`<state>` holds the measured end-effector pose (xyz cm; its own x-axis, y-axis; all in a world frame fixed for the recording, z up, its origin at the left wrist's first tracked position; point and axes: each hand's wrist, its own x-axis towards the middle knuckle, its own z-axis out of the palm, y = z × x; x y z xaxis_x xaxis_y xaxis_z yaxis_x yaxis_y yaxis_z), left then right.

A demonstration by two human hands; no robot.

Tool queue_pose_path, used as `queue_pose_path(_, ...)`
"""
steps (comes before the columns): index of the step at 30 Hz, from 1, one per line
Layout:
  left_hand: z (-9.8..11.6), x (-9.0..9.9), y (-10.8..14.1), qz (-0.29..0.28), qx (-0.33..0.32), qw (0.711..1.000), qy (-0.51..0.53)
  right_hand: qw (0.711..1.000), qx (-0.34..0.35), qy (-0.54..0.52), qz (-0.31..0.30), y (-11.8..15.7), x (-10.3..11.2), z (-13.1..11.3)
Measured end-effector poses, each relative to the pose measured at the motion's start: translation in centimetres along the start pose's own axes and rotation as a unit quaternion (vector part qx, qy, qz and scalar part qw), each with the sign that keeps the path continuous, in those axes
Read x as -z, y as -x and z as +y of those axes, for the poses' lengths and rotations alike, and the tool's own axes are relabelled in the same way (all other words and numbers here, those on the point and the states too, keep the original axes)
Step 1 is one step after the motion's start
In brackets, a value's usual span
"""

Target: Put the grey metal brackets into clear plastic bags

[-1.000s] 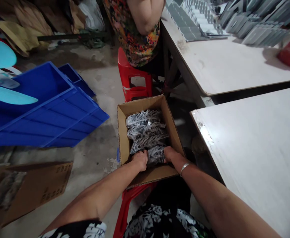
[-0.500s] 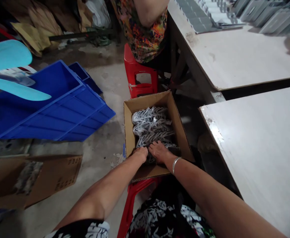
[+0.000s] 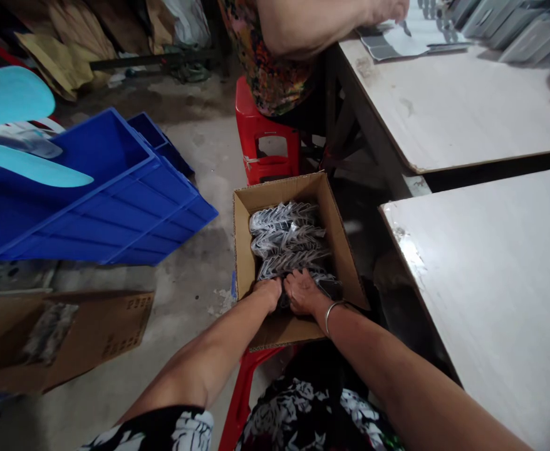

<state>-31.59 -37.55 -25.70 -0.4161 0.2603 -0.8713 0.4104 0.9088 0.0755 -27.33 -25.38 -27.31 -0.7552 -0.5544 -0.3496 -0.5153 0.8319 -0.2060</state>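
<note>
An open cardboard box (image 3: 341, 250) stands in front of me with several rows of thin grey pieces in clear plastic packets (image 3: 287, 238). Both my hands reach down inside its near end, at the nearest row. My left hand (image 3: 269, 292) is closed there like a fist, its fingertips hidden among the packets. Close beside it, my right hand (image 3: 302, 291) has its fingers curled over the same row, gripping packets. A silver bangle (image 3: 330, 318) circles my right wrist.
A large blue crate (image 3: 162, 207) and another cardboard box (image 3: 101, 332) are on the left, below turquoise fan blades (image 3: 31, 164). White-topped tables (image 3: 491, 269) border the right. Another person (image 3: 279, 62) sits on a red stool (image 3: 265, 138) beyond the box.
My hands stay at the near row, with only a slight shift of the right fingers. The other person's arm has stretched out over the table to the grey and white sheets.
</note>
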Motion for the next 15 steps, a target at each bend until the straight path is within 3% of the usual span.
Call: queue_pose_path(15, -0.1, -0.7, 1.2, 0.053, 0.0, 0.998, 0.019, 0.998, -0.061, -0.027, 0.007, 0.7, 0.5, 0.1)
